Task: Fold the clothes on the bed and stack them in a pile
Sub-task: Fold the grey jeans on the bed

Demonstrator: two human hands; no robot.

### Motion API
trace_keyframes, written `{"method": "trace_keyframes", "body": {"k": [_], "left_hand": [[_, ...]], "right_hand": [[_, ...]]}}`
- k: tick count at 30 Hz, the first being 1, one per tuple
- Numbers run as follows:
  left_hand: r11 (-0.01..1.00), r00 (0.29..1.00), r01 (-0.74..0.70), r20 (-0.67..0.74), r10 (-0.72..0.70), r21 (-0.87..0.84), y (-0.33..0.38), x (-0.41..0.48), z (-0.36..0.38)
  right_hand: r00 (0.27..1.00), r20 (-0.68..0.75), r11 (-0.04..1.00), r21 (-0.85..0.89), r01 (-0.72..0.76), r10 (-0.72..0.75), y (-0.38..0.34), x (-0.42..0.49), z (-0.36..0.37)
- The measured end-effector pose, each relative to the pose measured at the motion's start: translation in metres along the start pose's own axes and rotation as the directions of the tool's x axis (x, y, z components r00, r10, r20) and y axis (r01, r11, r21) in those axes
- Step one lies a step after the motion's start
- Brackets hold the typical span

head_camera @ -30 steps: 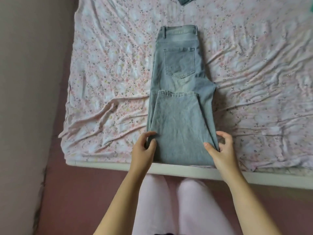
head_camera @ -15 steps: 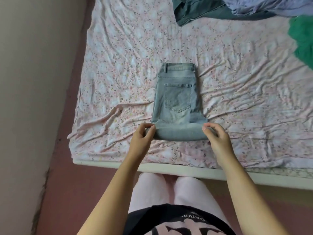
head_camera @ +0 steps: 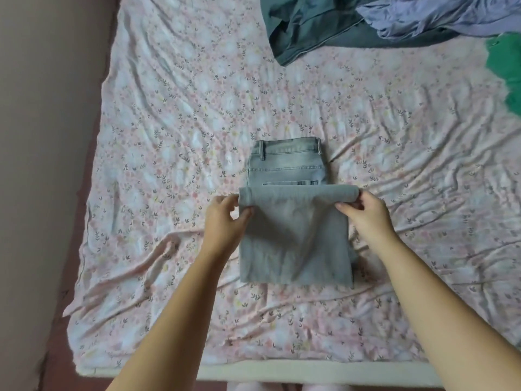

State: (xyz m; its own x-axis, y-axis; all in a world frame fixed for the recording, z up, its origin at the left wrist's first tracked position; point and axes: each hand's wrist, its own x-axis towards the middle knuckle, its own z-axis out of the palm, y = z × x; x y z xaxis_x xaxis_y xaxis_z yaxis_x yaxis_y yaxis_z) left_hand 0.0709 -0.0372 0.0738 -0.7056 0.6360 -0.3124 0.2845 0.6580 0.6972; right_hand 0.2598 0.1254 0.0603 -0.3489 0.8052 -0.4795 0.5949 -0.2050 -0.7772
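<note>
Reaches both forearms over the white mattress edge (head_camera: 282, 373) from the foot of the bed. Pinches the left end of the jeans' folded edge (head_camera: 298, 194) between thumb and fingers of the left hand (head_camera: 225, 218); grips the right end likewise with the right hand (head_camera: 363, 213), fingers curled over the roll. Finds the light-grey jeans (head_camera: 293, 244) straight ahead, centred between the hands, near part spread toward the body, waistband (head_camera: 290, 149) beyond and uncovered. Puts the garment's long axis away from the body and the held edge crosswise to it, neither hand plainly nearer. Judges the coming move a forward carry of that edge toward the waistband, both ends kept level. Records a creased pink floral sheet (head_camera: 169, 136) beneath, soft and liable to drag. Notes unfolded clothes well apart at the far right: a dark teal garment (head_camera: 310, 29), a lavender garment (head_camera: 437, 15), a green garment (head_camera: 507, 66) at the frame edge. Notes a plain wall (head_camera: 42, 136) along the left.
</note>
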Motion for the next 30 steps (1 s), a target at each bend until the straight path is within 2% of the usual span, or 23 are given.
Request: {"method": "trace_keyframes", "body": {"k": [3,6,10,14,19,22,26,28,30], "left_hand": [[0.972,0.993,0.110,0.071,-0.097,-0.209,-0.006,0.044,0.023],[0.953,0.990,0.141,0.051,-0.133,-0.268,-0.009,0.082,0.047],[0.962,0.987,0.158,0.062,-0.147,-0.222,-0.015,0.130,0.071],[0.972,0.967,0.213,0.160,-0.196,-0.096,-0.026,0.161,0.090],[0.981,0.970,0.190,0.161,-0.182,-0.038,-0.037,0.177,0.097],[0.982,0.977,0.187,0.102,-0.185,-0.010,-0.042,0.175,0.102],[0.973,0.978,0.207,0.008,-0.207,-0.104,-0.053,0.165,0.108],[0.967,0.972,0.236,0.021,-0.235,-0.095,-0.055,0.164,0.109],[0.964,0.963,0.267,0.051,-0.266,-0.010,-0.056,0.167,0.108]], "right_hand": [[0.998,-0.036,0.999,-0.019,0.041,-0.042,0.000,0.051,0.017],[0.998,-0.029,0.999,0.000,0.050,-0.050,0.001,0.096,0.032],[1.000,-0.022,1.000,-0.019,-0.012,0.011,0.014,0.153,0.049],[0.998,-0.009,0.993,-0.090,-0.070,0.070,0.023,0.192,0.066],[0.997,-0.071,0.997,-0.069,0.023,-0.028,0.024,0.214,0.077],[0.998,-0.019,0.988,-0.146,0.054,-0.058,0.029,0.222,0.083],[0.994,0.060,0.951,-0.291,0.106,-0.092,0.026,0.224,0.086],[0.991,0.102,0.936,-0.332,0.119,-0.090,0.026,0.223,0.085],[0.992,0.096,0.932,-0.346,0.109,-0.080,0.026,0.222,0.083]]}}
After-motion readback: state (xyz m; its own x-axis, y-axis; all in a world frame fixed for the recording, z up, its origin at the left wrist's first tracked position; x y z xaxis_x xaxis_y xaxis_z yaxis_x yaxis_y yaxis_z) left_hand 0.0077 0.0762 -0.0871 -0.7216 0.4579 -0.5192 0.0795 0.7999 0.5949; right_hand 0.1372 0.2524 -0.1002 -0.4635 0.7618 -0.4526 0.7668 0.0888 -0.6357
